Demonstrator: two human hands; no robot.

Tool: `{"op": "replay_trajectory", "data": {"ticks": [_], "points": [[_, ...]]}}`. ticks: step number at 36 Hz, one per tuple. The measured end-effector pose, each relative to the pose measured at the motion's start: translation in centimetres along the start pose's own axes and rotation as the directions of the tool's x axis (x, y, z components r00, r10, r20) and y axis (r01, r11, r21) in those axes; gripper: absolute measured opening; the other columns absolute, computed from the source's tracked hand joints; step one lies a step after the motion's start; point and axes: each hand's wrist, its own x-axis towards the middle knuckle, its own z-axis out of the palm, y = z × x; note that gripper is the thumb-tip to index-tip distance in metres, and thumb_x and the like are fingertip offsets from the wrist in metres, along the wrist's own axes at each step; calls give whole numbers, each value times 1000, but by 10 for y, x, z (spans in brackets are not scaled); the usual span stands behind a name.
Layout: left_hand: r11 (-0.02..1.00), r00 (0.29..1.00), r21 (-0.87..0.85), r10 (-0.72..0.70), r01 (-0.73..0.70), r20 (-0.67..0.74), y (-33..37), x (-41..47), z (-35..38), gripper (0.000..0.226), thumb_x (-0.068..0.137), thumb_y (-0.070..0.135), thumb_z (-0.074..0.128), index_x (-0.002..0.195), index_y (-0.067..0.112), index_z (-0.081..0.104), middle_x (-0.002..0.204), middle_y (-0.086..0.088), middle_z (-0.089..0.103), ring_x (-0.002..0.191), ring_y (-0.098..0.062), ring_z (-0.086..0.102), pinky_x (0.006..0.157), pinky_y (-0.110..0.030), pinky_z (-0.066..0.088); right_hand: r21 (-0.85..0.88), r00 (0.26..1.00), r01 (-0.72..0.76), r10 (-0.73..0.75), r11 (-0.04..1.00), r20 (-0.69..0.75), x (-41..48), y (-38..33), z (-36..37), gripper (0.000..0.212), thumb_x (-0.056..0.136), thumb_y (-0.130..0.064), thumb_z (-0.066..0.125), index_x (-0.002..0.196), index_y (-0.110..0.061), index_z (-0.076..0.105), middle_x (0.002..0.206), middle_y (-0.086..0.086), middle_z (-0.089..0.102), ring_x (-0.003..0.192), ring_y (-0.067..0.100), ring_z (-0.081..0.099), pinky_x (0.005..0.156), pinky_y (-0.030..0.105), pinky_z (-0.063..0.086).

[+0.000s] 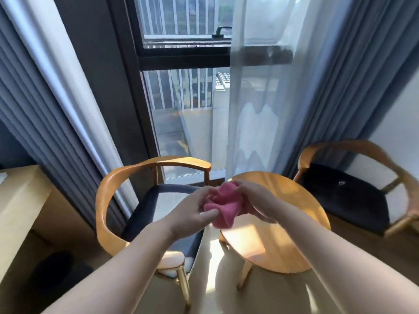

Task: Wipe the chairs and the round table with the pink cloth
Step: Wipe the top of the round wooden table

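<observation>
A crumpled pink cloth [223, 206] hangs in the air between my two hands, above the gap between the left chair and the table. My left hand [192, 214] grips its left side and my right hand [254, 198] grips its right side. The round wooden table [290, 232] stands just right of centre, partly under my right forearm. A wooden armchair with a dark seat [145, 200] is on its left. A second such chair [353, 196] stands at the right, beyond the table.
A tall window [186, 114] with a sheer curtain [256, 109] and blue drapes [340, 87] rises behind the furniture. A pale wooden desk [20, 205] fills the left edge, with a dark round object [54, 268] on the floor below it.
</observation>
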Motion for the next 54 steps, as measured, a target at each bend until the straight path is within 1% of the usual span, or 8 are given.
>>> {"op": "replay_trajectory", "data": {"ticks": [6, 10, 17, 22, 30, 34, 43, 54], "points": [[997, 1000, 72, -29, 29, -5, 36, 56, 87, 35, 85, 41, 52, 119, 32, 51, 107, 11, 62, 97, 0, 59, 87, -26, 50, -39, 993, -20, 15, 999, -116, -55, 26, -97, 27, 96, 1, 35, 107, -5, 58, 100, 21, 60, 74, 23, 66, 69, 36, 59], [981, 998, 190, -33, 43, -53, 67, 100, 152, 24, 89, 39, 57, 106, 25, 64, 94, 10, 67, 86, -1, 63, 78, -25, 53, -232, 973, -3, -51, 973, -226, -84, 42, -169, 21, 92, 0, 45, 98, -12, 61, 99, 18, 64, 83, 28, 68, 77, 45, 60], [889, 979, 454, 41, 57, -202, 96, 164, 231, 5, 85, 14, 63, 90, 12, 64, 80, 1, 61, 75, -16, 56, 65, -25, 43, -714, 938, -64, -203, 698, -283, -124, 43, -263, 23, 80, -12, 53, 89, -32, 58, 87, -7, 63, 83, 16, 62, 75, 36, 55], [904, 974, 420, 23, 76, -226, 104, 200, 258, 7, 86, 14, 63, 80, 18, 60, 80, 2, 59, 67, -4, 53, 57, -6, 36, -836, 921, -94, -271, 541, -279, -128, 47, -309, 13, 92, -10, 50, 99, -12, 61, 91, 5, 66, 81, 21, 59, 72, 37, 50], [881, 977, 469, 40, 64, -209, 90, 258, 265, 4, 83, 9, 64, 83, 13, 62, 71, 10, 55, 66, 1, 49, 58, -5, 33, -911, 890, -143, -352, 386, -289, -94, 66, -370, 15, 94, -18, 55, 98, -12, 67, 106, 2, 43, 92, 19, 47, 78, 29, 41], [862, 986, 499, -9, 91, -165, 77, 292, 266, 11, 82, 4, 57, 81, 11, 65, 76, -1, 60, 74, -19, 53, 62, -21, 36, -906, 899, -146, -329, 398, -289, -79, 67, -396, 12, 93, -15, 51, 91, -10, 63, 99, 4, 55, 87, 23, 55, 77, 38, 47], [819, 977, 543, -92, 183, -192, 62, 351, 267, 10, 87, 22, 61, 89, 16, 69, 90, 0, 65, 88, -20, 56, 77, -37, 47, -885, 943, -182, -178, 429, -281, -53, 69, -461, 10, 94, -21, 58, 85, -15, 59, 73, -4, 58, 66, 14, 55, 55, 28, 42], [835, 919, 425, -219, 351, -328, 23, 363, 312, 9, 84, 9, 62, 85, 14, 69, 80, 3, 58, 74, -13, 50, 60, -20, 32, -906, 995, -13, -82, 423, -52, -12, 107, -517, 12, 92, -14, 59, 87, -21, 67, 81, -8, 64, 76, 11, 59, 67, 28, 51]]}}
